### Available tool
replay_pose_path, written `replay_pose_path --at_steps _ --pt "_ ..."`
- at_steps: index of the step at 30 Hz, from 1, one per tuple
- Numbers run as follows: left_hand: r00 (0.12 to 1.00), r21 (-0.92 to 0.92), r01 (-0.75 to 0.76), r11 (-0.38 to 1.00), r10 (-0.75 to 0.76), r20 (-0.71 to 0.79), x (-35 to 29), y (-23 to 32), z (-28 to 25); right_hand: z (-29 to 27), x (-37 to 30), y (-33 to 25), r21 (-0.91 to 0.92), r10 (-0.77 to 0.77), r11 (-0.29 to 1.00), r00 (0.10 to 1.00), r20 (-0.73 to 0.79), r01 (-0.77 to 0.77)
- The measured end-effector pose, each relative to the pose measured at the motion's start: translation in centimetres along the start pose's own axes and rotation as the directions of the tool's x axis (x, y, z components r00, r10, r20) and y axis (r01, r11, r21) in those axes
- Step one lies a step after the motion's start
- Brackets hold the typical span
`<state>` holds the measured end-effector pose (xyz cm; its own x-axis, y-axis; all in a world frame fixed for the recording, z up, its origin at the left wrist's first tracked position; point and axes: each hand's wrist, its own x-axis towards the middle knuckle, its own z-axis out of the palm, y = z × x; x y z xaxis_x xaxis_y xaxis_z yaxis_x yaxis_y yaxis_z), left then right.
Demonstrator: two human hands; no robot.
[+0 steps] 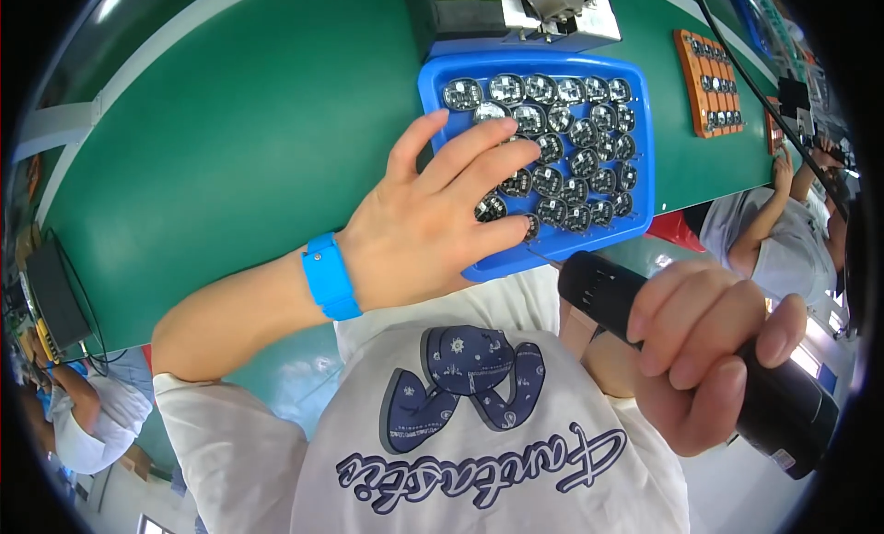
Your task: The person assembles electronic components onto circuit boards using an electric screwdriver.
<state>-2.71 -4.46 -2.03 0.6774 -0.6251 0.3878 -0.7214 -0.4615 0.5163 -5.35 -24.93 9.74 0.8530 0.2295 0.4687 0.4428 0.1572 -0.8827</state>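
Observation:
My left hand [419,216], with a blue strap [330,278] around its wrist, reaches over the left side of a blue tray [646,156]. Its fingers are spread above small round parts [547,181] with shiny metal and dark rims, which sit in rows in the tray. The thumb is beside a part at the tray's near edge; whether it presses on it I cannot tell. A black electric screwdriver [600,290] is gripped in my right hand [700,345], in front of the tray's near right corner. Its thin bit points at the part by my left thumb.
A white and black device [516,23] with metal fittings stands behind the tray on the green table [258,120]. An orange rack [697,83] of similar parts lies at the far right, near a black cable [737,51]. Other people [750,230] work at right and left.

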Motion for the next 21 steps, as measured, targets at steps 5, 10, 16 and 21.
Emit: replay_pose_path --at_steps 5,10,16,21 --pt "0.998 -0.018 -0.020 1.000 0.021 0.060 0.1 -0.2 -0.1 0.6 -0.9 0.8 -0.040 0.040 0.998 0.997 -0.060 -0.042" --pt "0.998 -0.023 -0.016 1.000 0.018 0.056 0.0 -0.2 0.0 0.5 -0.9 1.5 -0.036 0.051 0.998 0.998 -0.035 -0.052" --pt "0.999 -0.035 -0.024 0.999 0.025 0.045 0.0 -0.1 0.0 0.7 -1.1 1.2 -0.077 0.097 0.992 0.994 -0.047 -0.100" --pt "1.000 -0.009 -0.003 1.000 0.003 0.005 -0.2 -0.1 0.2 1.8 -1.3 1.9 -0.093 0.079 0.992 0.994 -0.079 -0.086"
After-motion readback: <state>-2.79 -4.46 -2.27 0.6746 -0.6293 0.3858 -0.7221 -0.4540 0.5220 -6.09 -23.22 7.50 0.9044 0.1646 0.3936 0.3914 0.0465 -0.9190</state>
